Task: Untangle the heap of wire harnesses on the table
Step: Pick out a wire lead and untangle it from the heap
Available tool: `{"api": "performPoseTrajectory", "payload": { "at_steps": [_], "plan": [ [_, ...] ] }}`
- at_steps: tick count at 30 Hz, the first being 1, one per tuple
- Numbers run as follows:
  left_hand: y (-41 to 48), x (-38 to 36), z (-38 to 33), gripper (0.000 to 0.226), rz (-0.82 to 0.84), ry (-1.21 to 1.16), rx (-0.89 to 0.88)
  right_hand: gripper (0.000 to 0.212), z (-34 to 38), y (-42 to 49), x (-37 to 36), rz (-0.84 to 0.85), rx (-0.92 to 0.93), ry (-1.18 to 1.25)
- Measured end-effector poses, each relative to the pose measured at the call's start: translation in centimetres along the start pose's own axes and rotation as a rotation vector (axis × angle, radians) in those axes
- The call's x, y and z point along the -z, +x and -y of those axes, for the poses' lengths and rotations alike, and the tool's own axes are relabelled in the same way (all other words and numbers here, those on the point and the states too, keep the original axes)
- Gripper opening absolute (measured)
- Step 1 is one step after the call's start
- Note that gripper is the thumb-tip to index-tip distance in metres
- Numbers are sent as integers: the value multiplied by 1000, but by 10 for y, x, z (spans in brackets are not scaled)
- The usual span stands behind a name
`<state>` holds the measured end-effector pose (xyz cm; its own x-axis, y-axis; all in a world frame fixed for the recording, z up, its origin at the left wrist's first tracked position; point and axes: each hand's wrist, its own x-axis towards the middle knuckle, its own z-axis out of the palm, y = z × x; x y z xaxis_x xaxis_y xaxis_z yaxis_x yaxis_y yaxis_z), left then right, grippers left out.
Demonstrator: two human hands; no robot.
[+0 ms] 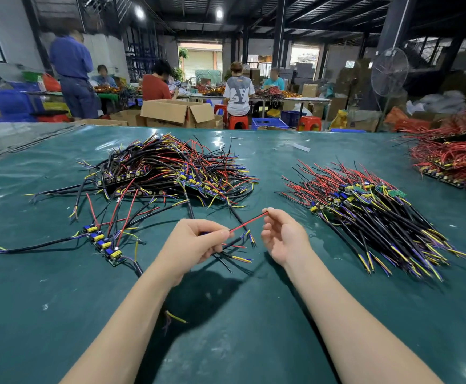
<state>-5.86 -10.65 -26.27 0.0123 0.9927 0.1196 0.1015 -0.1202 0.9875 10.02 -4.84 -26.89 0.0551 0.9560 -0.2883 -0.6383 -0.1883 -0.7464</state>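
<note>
Fingers [218, 234] of your left hand [196, 242] are curled tight round a harness [226, 255]. Its black leads, tipped yellow and blue, stick out to the right below the fist, just above the green table [46, 286]. From that same pinch a red wire [247, 222] runs up and to the right, and your right hand [281, 236] holds its far end between thumb and forefinger, the other fingers loosely curled.

So the wire's long axis lies slantwise between your two hands — low at the left, high at the right, and nearly straight. Both hands are on it, and the right one has the free end. You look to be drawing this lead clear, so the next pull should go along that line, away to the right. Pull across it and the black leads beneath may catch.

Left of your hands, a strip of small boards [103, 242] lies on its own with its wires spread. Further back sits the tangled heap [165, 173], large and well apart from your fingers. To the right lies the sorted pile [378, 217], its wires combed one way. Your right hand is the nearer to it — the better one to lay the harness there. At the far right edge is a mound of red wires [453, 159].
</note>
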Motion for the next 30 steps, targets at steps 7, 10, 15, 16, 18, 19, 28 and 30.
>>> {"api": "performPoseTrajectory", "payload": {
  "at_steps": [7,10,15,16,18,19,28,30],
  "plan": [
    [7,-1,9,23,-189,9,27,18,-24,-21,-23,280,-66,-351],
    [7,0,10,22,-190,37,23,18,-28,-26,-27,334,1,-421],
    [10,-3,7,28,-97,-157,158,26,-25,-24,-25,219,188,-449],
    [10,-3,7,28,-74,-195,176,27,-25,-24,-24,213,196,-434],
    [11,-2,8,25,-48,-200,184,25,-24,-25,-23,232,184,-384],
    [10,-2,9,22,-42,-178,180,25,-24,-26,-23,247,175,-362],
    [7,-1,6,25,-90,28,127,19,-22,-30,-24,351,103,-342],
    [7,1,4,27,-76,32,153,19,-22,-31,-24,357,99,-331]
  ]
}}
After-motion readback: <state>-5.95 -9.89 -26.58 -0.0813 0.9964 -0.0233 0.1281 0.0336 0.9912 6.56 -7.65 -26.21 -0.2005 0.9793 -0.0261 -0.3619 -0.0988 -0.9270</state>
